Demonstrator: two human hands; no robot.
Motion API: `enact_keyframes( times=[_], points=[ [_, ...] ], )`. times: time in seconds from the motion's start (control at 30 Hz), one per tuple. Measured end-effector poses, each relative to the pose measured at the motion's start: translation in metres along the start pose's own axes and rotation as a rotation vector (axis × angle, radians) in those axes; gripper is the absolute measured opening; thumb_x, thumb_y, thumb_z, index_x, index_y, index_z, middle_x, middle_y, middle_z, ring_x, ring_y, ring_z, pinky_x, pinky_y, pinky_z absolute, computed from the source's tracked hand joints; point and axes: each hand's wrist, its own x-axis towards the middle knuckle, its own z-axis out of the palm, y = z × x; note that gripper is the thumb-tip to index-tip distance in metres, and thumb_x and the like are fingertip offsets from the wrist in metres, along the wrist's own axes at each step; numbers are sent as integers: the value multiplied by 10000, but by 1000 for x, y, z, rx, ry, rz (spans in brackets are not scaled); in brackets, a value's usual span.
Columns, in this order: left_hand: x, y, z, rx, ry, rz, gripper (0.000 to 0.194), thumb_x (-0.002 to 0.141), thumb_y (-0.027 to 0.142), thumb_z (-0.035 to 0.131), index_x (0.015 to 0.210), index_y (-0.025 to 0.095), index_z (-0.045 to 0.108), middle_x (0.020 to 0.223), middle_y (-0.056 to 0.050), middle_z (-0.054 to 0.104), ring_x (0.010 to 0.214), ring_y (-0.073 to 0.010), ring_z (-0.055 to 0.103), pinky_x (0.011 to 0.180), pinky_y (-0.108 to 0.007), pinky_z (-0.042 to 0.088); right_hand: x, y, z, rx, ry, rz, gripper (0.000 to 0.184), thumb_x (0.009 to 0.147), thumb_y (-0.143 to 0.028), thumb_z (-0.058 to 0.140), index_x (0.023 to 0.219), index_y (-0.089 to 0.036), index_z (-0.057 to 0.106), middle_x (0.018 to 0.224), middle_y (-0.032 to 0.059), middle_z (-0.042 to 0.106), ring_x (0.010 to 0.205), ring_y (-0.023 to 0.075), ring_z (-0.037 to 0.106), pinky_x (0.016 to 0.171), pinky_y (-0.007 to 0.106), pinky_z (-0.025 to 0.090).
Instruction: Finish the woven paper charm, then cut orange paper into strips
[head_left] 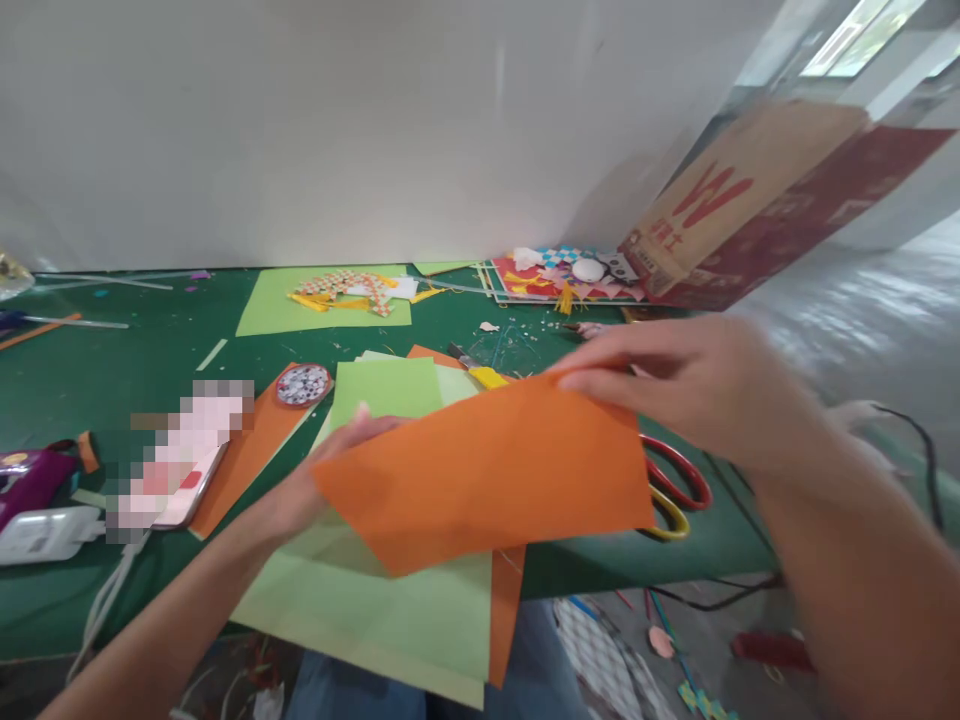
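An orange paper sheet [487,480] is held up at a tilt in front of me. My right hand [697,385] pinches its upper right edge between thumb and fingers. At the sheet's left end is my left hand [330,465], gripping it with fingers partly hidden behind the paper. Light green sheets [420,620] lie beneath, over another orange sheet [508,610], and hang past the table's front edge. Red and yellow scissor handles [686,475] show beside the held sheet. A yellow utility knife [486,376] lies just behind it.
A phone [187,460] with a cable and a round case of small beads [303,384] lie left on the green table [187,345]. Paper crafts [352,290] sit farther back. A paper bag [750,200] leans at back right, against the white wall.
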Motion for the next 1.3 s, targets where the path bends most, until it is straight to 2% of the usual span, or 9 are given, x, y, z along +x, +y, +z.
enact_keyframes(
  times=[0.07, 0.1, 0.23, 0.33, 0.43, 0.57, 0.93, 1.13, 1.3],
  points=[
    [2, 9, -11, -400, -184, -106, 766, 886, 661, 55, 1109, 253, 664, 1024, -83, 716, 893, -241, 684, 725, -354, 535, 23, 6, 14, 110, -136, 90, 145, 725, -376, 637, 666, -264, 708, 667, -18, 708, 646, 171, 655, 576, 280, 488],
    [4, 13, -15, -470, -214, -134, 699, 885, 667, 149, 1078, 245, 671, 1018, -80, 712, 896, -238, 677, 741, -345, 524, 32, 9, 21, 157, -179, 113, 158, 704, -389, 650, 671, -245, 705, 677, -9, 710, 653, 173, 653, 577, 277, 486],
    [6, 19, -22, -192, -185, -181, 356, 864, 508, 468, 876, 206, 658, 849, -17, 657, 796, -180, 610, 672, -260, 459, 45, 17, 44, 232, -243, 153, 154, 699, -364, 649, 679, -219, 696, 688, 2, 706, 682, 173, 655, 606, 276, 486],
    [6, 15, -21, 16, -150, -170, 367, 885, 456, 416, 674, 178, 527, 625, 30, 449, 578, -111, 432, 518, -225, 326, 45, 19, 52, 278, -267, 145, 157, 709, -353, 645, 734, -209, 700, 762, 15, 721, 734, 177, 664, 657, 282, 495],
    [3, 10, -18, 169, -51, -117, 370, 901, 401, 388, 601, 186, 376, 594, 44, 247, 532, -93, 257, 484, -241, 213, 44, 20, 56, 307, -239, 105, 179, 728, -355, 637, 799, -203, 699, 847, 31, 724, 781, 182, 661, 698, 291, 498],
    [-1, 6, -13, 253, 38, -112, 372, 905, 392, 384, 594, 190, 372, 587, 44, 181, 513, -96, 176, 460, -259, 149, 42, 19, 58, 292, -169, 77, 165, 744, -369, 628, 743, -217, 693, 793, 21, 711, 767, 184, 644, 721, 313, 494],
    [-18, 4, -29, 280, 198, -174, 364, 814, 505, 524, 679, 205, 678, 570, 10, 578, 522, -133, 484, 457, -223, 365, 32, 31, 45, 451, -144, 262, 222, 666, -424, 713, 640, -208, 668, 668, 8, 664, 624, 147, 583, 565, 265, 443],
    [-10, -7, -24, -271, 361, -194, 380, 791, 518, 576, 1055, 261, 671, 936, -44, 718, 783, -204, 666, 628, -286, 557, 23, 38, 44, 820, 57, 589, 155, 641, -278, 746, 596, -191, 626, 623, -27, 610, 552, 90, 528, 530, 225, 400],
    [-2, -4, -12, -424, 289, -249, 424, 780, 481, 621, 1109, 214, 647, 1020, -79, 712, 883, -242, 680, 729, -347, 582, 16, 46, 50, 911, 171, 679, 97, 666, -232, 711, 604, -194, 648, 664, -9, 617, 618, 100, 544, 567, 225, 409]
  ],
)
